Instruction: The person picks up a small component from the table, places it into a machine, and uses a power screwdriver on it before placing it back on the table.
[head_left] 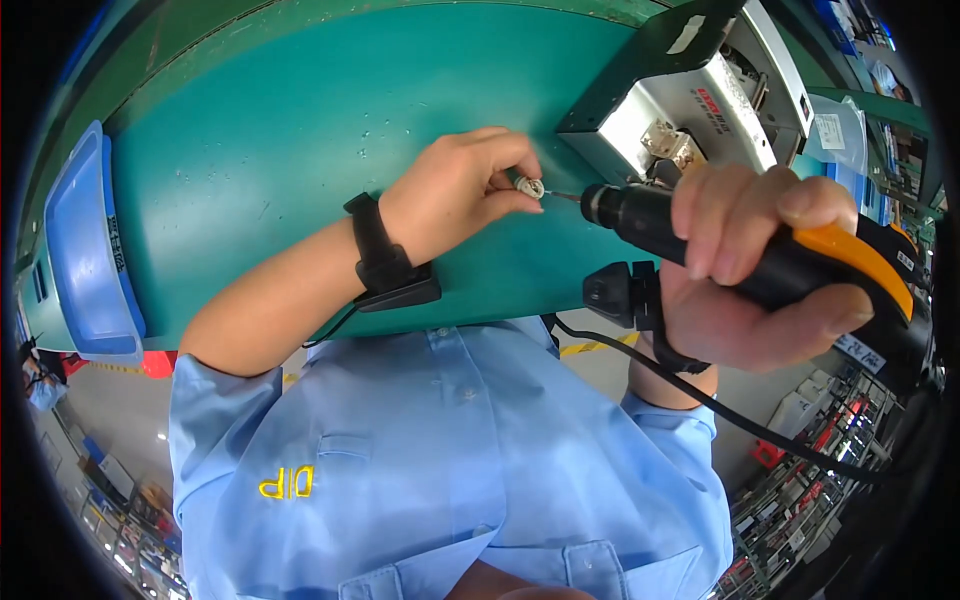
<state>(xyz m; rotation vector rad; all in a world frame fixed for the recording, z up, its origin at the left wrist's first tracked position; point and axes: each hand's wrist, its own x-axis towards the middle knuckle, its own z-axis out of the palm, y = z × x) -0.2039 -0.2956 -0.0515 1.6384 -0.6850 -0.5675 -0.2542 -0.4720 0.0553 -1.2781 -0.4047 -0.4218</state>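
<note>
My left hand (460, 175) pinches a small round silvery metal part (530, 187) between thumb and fingers, just above the green tabletop. In my right hand (740, 250) is a black and orange electric screwdriver (655, 220), held nearly level with fingers wrapped around its body. Its thin bit (566, 197) points left at the metal part, and the tip is at or very close to it; contact cannot be made out. Black bands circle both my wrists.
A metal machine (655, 110) with a black cover stands at the far right, close to the screwdriver. A blue tray (85, 250) lies at the left. Small clear bits (365, 135) are scattered on the green table (270, 130). A black cable (740, 425) loops across the lower right.
</note>
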